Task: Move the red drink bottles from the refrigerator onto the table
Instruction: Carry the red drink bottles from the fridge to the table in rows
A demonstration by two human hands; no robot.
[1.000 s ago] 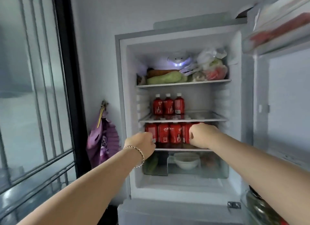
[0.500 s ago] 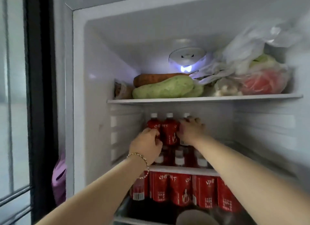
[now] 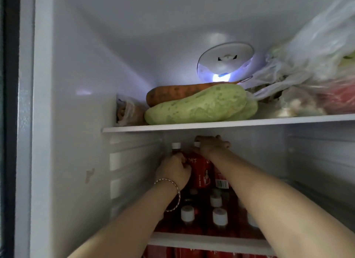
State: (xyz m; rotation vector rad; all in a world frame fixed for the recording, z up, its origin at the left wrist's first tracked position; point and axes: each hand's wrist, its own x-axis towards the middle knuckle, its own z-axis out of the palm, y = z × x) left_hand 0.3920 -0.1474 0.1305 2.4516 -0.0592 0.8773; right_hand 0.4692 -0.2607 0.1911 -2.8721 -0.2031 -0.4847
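Observation:
Red drink bottles with white caps stand on the middle shelf of the open refrigerator. My left hand, with a bracelet on the wrist, grips the body of the leftmost red bottle. My right hand is curled over the tops of the bottles beside it, gripping the middle red bottle; its cap is mostly hidden. More capped red bottles show through the glass shelf below, and their labels appear under its front edge.
The top shelf holds a pale green gourd, a carrot and plastic bags of vegetables. A round lit lamp sits on the back wall. The refrigerator's left wall is close to my left arm.
The view has come closer to the middle shelf. Both hands went from the lower row up to the upper row of bottles; my right hand now lies over the bottle tops.

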